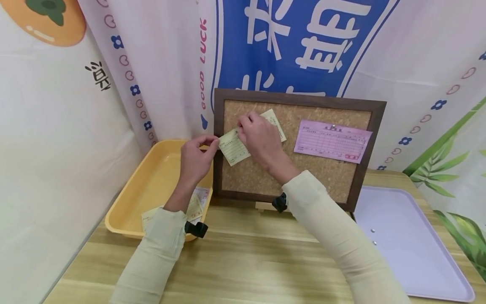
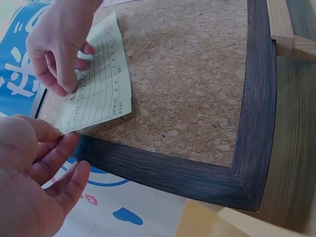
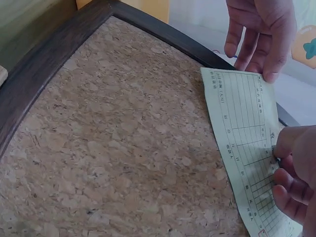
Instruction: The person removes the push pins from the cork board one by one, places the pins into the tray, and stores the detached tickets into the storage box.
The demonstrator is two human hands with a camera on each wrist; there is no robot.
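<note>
A pale yellow receipt slip (image 1: 233, 151) lies tilted against the framed corkboard (image 1: 250, 179), near its upper left. My left hand (image 1: 196, 158) pinches the slip's left corner between thumb and forefinger, beside the dark frame. At the slip's top edge my right hand (image 1: 263, 137) has its thumb and fingers curled together; whatever sits between those fingertips is hidden. In the right wrist view the slip (image 3: 237, 118) stretches between both hands, its printed lines showing. A pink slip (image 1: 330, 143) hangs on the board's right side under a silver pushpin (image 1: 333, 126).
At left stands a yellow tray (image 1: 130, 198) with several paper slips (image 1: 195, 207) in it. A lilac tray (image 1: 414, 253) at right holds two small silver pins (image 1: 373, 236). Behind the board hangs a printed curtain (image 1: 171, 63). Wooden tabletop (image 1: 243, 261) lies in front.
</note>
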